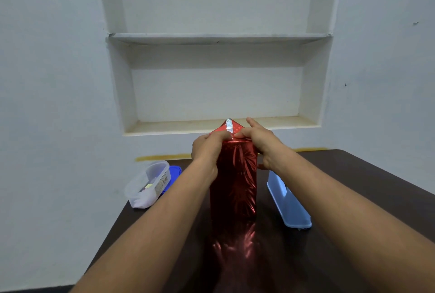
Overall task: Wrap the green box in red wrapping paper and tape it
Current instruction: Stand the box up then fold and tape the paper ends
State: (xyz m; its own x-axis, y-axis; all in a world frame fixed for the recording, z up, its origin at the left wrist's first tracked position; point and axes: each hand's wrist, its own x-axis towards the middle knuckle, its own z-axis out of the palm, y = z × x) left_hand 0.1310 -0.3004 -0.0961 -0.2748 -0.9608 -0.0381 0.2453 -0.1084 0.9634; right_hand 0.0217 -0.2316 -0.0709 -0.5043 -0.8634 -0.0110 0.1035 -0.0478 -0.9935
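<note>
With the wrapped box [233, 182] upright on the dark table [353, 186], our left hand [207, 149] and right hand [261, 142] pinch the top flap [229, 126]; we judge sharp, flat creases before taping best.

Plain room in a home, whitewashed walls [47, 80], built-in wall niche [216, 94] with a shelf [219, 37] at the far side, dark wooden table [353, 186] near, plastic food containers [148, 184] on its left

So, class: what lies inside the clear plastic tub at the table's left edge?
Through the clear plastic tub a pale yellowish slip and something dark show. Its frosted wall and side label hide the rest. A blue lid lies behind it.
</note>
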